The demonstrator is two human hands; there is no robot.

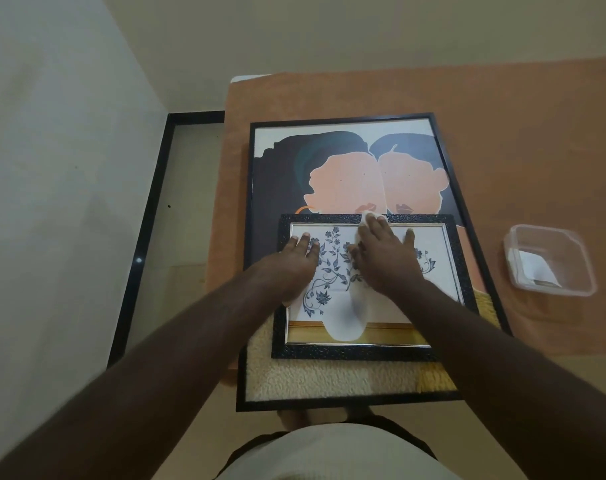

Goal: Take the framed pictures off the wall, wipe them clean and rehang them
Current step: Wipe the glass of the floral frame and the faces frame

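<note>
pressing a mostly hidden white cloth point(472, 216) under right hand point(384, 254), small framed picture point(364, 353)

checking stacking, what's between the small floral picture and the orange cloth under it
In the head view, the large framed picture lies between them: the small floral picture rests on its lower half, and the large one rests on the orange cloth.
</note>
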